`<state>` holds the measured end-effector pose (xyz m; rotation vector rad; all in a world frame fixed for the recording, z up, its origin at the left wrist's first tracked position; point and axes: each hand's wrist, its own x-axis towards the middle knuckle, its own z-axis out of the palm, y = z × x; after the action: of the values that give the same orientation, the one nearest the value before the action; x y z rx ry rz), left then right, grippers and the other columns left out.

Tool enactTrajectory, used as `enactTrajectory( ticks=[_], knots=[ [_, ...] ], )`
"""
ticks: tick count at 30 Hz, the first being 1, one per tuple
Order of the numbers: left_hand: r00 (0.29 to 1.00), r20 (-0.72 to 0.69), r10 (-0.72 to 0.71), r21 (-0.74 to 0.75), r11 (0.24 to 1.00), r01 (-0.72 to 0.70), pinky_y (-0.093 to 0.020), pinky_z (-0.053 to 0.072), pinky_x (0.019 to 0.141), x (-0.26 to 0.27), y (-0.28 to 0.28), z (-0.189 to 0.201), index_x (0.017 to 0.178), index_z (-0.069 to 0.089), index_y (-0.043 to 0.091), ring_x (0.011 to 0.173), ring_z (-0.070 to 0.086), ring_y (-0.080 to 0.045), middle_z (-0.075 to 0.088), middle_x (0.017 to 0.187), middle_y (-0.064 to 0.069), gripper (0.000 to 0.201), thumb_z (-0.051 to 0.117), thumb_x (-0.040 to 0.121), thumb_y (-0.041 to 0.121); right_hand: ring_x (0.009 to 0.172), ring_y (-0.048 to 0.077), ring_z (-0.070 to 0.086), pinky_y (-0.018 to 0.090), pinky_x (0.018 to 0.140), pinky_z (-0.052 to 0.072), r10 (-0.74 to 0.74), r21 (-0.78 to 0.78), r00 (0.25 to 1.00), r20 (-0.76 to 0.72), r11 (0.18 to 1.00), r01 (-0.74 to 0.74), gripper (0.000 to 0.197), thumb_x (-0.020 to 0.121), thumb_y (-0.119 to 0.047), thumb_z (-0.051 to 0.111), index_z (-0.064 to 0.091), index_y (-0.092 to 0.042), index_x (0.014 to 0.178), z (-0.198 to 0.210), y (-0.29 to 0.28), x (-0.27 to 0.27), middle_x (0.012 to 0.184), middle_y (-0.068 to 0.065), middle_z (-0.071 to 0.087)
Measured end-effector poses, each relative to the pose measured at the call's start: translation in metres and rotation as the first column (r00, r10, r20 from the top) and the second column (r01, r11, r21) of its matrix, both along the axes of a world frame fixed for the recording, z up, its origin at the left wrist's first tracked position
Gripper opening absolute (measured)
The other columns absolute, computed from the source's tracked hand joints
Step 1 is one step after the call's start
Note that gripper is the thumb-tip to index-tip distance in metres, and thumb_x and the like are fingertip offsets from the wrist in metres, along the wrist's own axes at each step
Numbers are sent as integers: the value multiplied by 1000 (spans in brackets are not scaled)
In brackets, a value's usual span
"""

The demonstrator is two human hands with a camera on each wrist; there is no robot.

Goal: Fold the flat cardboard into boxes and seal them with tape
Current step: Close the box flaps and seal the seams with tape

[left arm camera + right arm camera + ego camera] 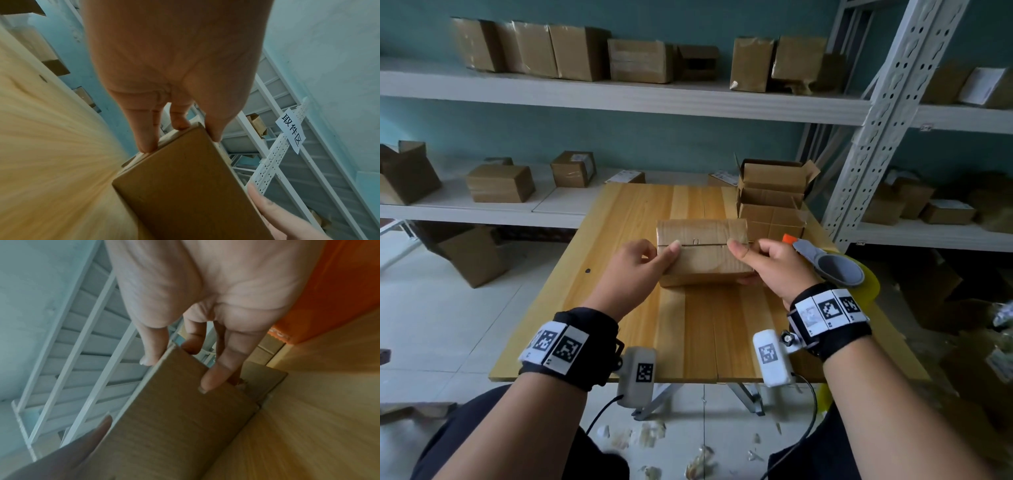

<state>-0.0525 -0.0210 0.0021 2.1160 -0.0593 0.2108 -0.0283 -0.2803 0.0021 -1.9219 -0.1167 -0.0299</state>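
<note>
A small brown cardboard box (703,253) sits at the middle of the wooden table (688,335), its two top flaps folded down and meeting at a seam. My left hand (643,262) grips its left end, thumb on top by the seam, fingers down the side. My right hand (767,265) grips the right end the same way. In the left wrist view the left hand (179,134) pinches the box (185,186) edge. The right wrist view shows the right hand (180,368) with its fingers wrapped over the box (170,421). A tape dispenser (835,262), grey and orange with yellowish tape, lies just right of my right hand.
Several folded, open-topped boxes (770,195) are stacked at the table's far right corner. White shelving (619,96) behind and to the right holds many sealed cardboard boxes. A loose box (472,257) sits on the floor at the left. Tape scraps litter the floor by my knees.
</note>
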Motion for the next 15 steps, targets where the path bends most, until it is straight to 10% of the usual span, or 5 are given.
enactTrajectory(
  ticks=[3, 6, 11, 15],
  knots=[
    [1000, 14, 20, 45, 999, -21, -36, 43, 69, -1, -3, 2, 93, 66, 1, 78, 60, -27, 67, 89, -14, 70, 50, 101, 69, 107, 41, 70, 37, 77, 66, -19, 88, 999, -27, 996, 22, 112, 58, -83, 81, 58, 17, 103, -4, 2, 3, 118, 39, 61],
    [999, 45, -5, 48, 999, 3, -35, 41, 67, -1, -5, 3, 90, 67, 2, 77, 56, -24, 63, 91, -11, 64, 43, 108, 59, 94, 43, 66, 38, 73, 66, 20, -8, 999, 27, 1000, -19, 88, 77, -76, 72, 52, 9, 85, 0, 4, -3, 93, 37, 57],
    [996, 65, -66, 7, 998, 66, -35, 50, 84, 4, 3, 0, 88, 68, 10, 99, 59, -20, 56, 118, 2, 47, 49, 110, 47, 57, 7, 48, 20, 60, 48, 68, -172, 990, 125, 984, -45, 48, 105, -41, 59, 46, -14, 68, 7, 2, -10, 63, 2, 41],
    [996, 76, -55, -74, 995, 61, -35, 47, 76, 3, 3, 1, 83, 47, 14, 89, 55, -23, 54, 102, 1, 40, 62, 104, 43, 75, 28, 57, 44, 79, 47, 55, -233, 996, 74, 972, -36, 54, 105, -54, 53, 61, -5, 83, 8, 0, -14, 78, 19, 55]
  ],
)
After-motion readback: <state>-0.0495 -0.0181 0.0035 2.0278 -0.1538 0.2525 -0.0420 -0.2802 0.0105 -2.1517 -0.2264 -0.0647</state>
